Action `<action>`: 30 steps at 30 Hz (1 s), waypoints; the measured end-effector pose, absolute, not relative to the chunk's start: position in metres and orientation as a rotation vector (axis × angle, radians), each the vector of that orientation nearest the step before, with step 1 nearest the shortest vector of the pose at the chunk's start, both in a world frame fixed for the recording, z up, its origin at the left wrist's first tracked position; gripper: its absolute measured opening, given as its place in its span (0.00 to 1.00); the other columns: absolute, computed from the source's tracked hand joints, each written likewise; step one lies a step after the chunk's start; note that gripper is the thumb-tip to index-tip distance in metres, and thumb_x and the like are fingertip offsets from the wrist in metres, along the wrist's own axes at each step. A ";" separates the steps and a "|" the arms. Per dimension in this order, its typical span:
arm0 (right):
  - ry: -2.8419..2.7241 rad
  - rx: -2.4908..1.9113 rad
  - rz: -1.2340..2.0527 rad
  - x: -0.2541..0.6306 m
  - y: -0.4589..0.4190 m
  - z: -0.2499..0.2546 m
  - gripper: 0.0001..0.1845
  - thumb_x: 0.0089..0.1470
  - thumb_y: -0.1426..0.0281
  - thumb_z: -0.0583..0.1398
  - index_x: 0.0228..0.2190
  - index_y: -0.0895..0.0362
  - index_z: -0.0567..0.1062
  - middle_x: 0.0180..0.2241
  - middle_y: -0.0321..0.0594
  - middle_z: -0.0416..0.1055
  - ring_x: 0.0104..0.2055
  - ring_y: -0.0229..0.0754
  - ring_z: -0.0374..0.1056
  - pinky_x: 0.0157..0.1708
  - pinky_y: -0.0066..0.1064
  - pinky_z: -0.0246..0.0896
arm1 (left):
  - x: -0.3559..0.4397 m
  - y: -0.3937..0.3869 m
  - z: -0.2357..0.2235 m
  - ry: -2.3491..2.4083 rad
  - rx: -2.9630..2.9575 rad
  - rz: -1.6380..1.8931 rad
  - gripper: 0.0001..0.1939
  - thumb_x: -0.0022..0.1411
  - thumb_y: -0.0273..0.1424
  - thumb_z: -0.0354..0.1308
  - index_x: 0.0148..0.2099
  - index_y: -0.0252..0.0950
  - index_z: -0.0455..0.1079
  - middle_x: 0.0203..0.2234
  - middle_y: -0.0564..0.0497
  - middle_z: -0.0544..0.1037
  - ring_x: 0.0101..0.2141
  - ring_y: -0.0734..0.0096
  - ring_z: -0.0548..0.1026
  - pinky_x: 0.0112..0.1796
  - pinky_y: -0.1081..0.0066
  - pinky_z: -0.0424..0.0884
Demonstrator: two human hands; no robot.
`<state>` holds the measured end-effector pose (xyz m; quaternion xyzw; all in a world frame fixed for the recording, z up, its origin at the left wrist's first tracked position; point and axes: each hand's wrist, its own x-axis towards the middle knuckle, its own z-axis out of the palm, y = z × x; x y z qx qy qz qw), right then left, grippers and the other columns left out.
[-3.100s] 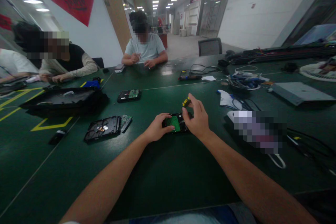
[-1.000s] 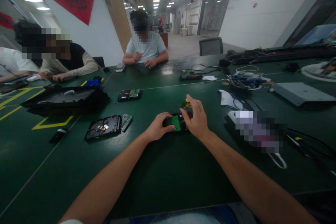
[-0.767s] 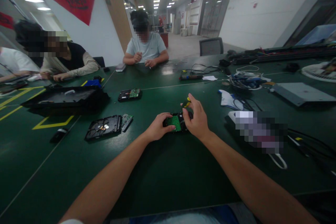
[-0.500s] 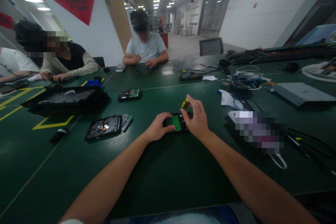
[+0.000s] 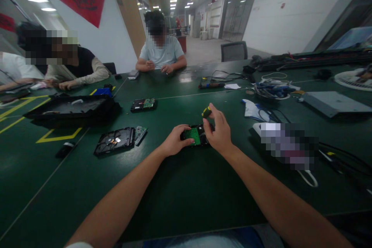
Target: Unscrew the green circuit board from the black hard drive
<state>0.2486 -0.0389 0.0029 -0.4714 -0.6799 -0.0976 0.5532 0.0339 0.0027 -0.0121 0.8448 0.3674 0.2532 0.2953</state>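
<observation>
Through the head camera I have both hands at work near the middle of the green table point(image 5: 186, 186). With my left hand point(image 5: 174, 140) I grip the near hard drive point(image 5: 201, 135) at its left end, the thumb lying over its green board point(image 5: 192, 136) and the other fingers along the far edge. The drive lies on the table between my two hands, its board facing up.

In my right hand point(image 5: 220, 133) I pinch a screwdriver point(image 5: 206, 112) with a black and yellow handle, thumb and forefinger drawn in narrow around it, above the right part of the drive. The handle is tilted; I cannot make out where its tip is.

Off to the left lies an open drive case point(image 5: 114, 142), with a loose circuit board point(image 5: 140, 135) just beside its right end. Beyond them sits another hard drive point(image 5: 143, 105), and farther left a large black tray point(image 5: 71, 111). To the right of my hands I see a white and blue packet point(image 5: 253, 109), a bundle of cables point(image 5: 271, 88) and a flat metal box point(image 5: 334, 102). A dark tool point(image 5: 213, 85) lies beside a slip of paper point(image 5: 232, 86) farther back. Across the table sits a person point(image 5: 162, 52) in a light shirt, both forearms at the table edge.
</observation>
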 end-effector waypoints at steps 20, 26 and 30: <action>-1.631 -1.068 -0.226 0.249 -0.039 0.003 0.33 0.65 0.69 0.59 0.67 0.49 0.55 0.53 0.48 0.68 0.46 0.47 0.71 0.49 0.47 0.75 | 0.033 0.003 -0.013 0.985 2.240 0.661 0.25 0.61 0.37 0.68 0.59 0.39 0.70 0.61 0.42 0.71 0.62 0.52 0.68 0.64 0.50 0.63; -1.618 -1.052 -0.267 0.250 -0.038 0.003 0.33 0.64 0.70 0.60 0.66 0.49 0.58 0.50 0.46 0.69 0.45 0.46 0.70 0.47 0.45 0.75 | 0.034 0.003 -0.013 0.989 2.242 0.659 0.25 0.61 0.36 0.68 0.59 0.38 0.70 0.61 0.41 0.71 0.62 0.52 0.68 0.64 0.49 0.63; -1.611 -1.053 -0.253 0.249 -0.037 0.003 0.33 0.65 0.70 0.58 0.67 0.50 0.56 0.51 0.48 0.68 0.46 0.46 0.70 0.48 0.46 0.75 | 0.034 0.003 -0.013 0.995 2.235 0.659 0.25 0.61 0.36 0.68 0.58 0.38 0.70 0.61 0.41 0.71 0.62 0.52 0.68 0.64 0.50 0.63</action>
